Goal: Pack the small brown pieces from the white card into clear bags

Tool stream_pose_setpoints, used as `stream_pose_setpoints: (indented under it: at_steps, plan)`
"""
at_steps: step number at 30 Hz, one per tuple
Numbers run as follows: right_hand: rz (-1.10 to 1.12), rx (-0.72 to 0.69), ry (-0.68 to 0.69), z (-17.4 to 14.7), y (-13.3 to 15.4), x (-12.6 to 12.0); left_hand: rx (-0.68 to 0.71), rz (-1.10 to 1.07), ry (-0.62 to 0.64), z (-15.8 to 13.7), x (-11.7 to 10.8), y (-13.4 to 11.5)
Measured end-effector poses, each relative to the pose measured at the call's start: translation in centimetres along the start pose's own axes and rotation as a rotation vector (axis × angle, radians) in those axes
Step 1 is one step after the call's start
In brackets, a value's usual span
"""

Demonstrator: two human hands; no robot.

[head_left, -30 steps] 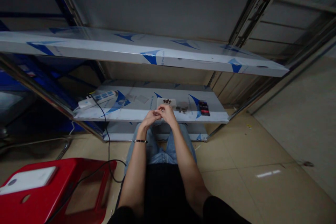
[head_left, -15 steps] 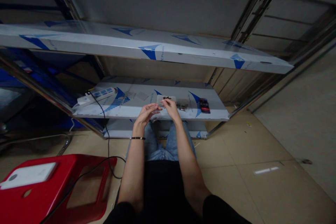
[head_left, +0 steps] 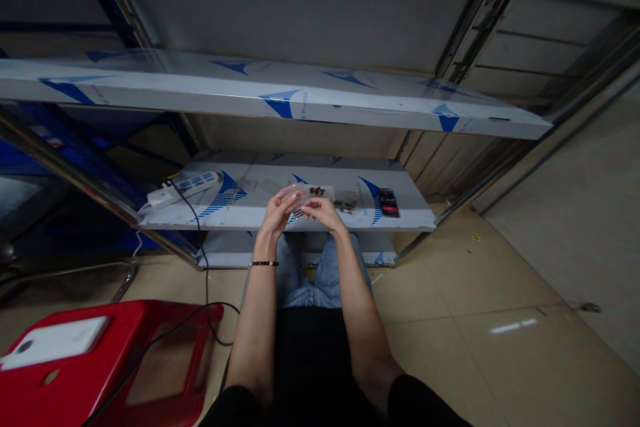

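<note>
Thin clear plastic — glossy — sits in the left hand.

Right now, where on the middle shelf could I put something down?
The middle shelf looks bare along the front between the power strip and the left hand, and right of the blurred red-and-black things. It's crowded near the right hand, with brown bits and a see-through packet close by.

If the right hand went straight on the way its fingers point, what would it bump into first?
Probably the clear plastic at the left hand; the right hand points that way, though depth is unclear and they may already touch.
</note>
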State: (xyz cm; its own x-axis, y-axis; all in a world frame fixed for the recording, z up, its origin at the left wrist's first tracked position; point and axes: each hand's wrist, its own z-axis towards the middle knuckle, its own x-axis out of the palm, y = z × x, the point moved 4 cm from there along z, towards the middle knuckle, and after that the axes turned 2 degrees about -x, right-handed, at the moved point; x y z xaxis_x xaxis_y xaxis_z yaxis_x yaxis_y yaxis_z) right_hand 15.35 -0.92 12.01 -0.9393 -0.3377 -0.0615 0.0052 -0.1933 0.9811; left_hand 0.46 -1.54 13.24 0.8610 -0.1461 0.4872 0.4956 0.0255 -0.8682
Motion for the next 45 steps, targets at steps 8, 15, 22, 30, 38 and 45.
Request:
stream_pose_setpoints:
  at_steps: [8, 15, 22, 30, 38, 45]
  plan:
    - [-0.007, 0.007, -0.181, 0.3, -0.5, -0.8, 0.06, 0.247, -0.122, 0.4, -1.2, 0.8]
    - [0.07, -0.045, -0.368, 0.6, 0.1, -0.6, 0.02, 0.295, -0.058, 0.2, -0.7, 1.0]
    - [0.208, -0.053, -0.377, 0.3, 0.8, 0.0, 0.111, 0.258, -0.09, 0.6, -1.3, 0.6]
    - [0.275, -0.049, -0.364, 0.2, 0.7, 0.1, 0.137, 0.245, -0.077, 0.5, -0.9, 0.6]
    - [0.297, -0.053, -0.362, 0.3, 0.1, -0.2, 0.086, 0.254, -0.092, 0.3, -0.7, 0.7]
    - [0.328, -0.054, -0.401, 0.7, -1.2, -0.6, 0.021, 0.283, -0.071, -0.1, -0.5, 0.8]
